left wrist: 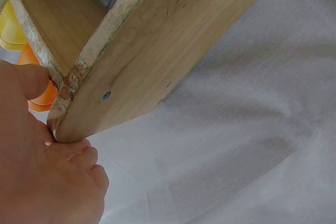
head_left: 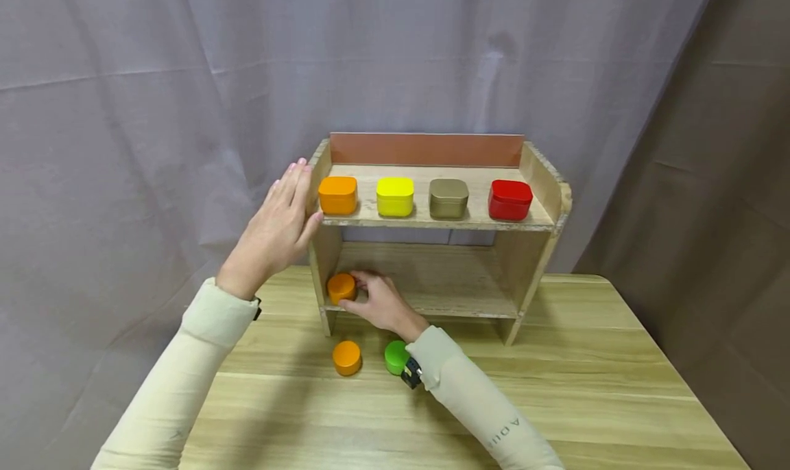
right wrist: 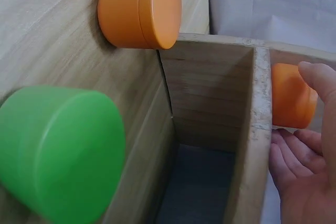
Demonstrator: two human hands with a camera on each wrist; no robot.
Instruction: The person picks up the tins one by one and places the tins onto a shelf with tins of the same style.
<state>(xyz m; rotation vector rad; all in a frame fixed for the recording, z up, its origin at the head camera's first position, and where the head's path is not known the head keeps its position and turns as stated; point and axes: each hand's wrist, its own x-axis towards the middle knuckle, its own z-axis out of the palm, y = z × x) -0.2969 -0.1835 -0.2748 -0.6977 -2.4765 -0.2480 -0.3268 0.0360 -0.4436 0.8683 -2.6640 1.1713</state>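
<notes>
My left hand [head_left: 271, 226] lies with straight fingers against the upper left side of a small wooden shelf [head_left: 426, 278]. In the left wrist view its thumb touches the front edge beside the side panel [left wrist: 131, 61]. On the lower board, at the left end, stands a round orange lidded container [head_left: 341, 288]. My right hand [head_left: 385, 302] holds it from the right between thumb and fingers. The right wrist view shows the thumb [right wrist: 317, 80] at its lid. On the table in front are another round orange container [head_left: 347, 357] and a round green one [head_left: 396, 357], partly covered by the right wrist.
Along the upper board stand rounded square tins: orange [head_left: 337, 195], yellow [head_left: 395, 197], olive [head_left: 448, 199] and red [head_left: 510, 200]. A brown back strip [head_left: 426, 149] rises behind them. The wooden table [head_left: 592, 388] meets grey curtains [head_left: 401, 51] behind and to the right.
</notes>
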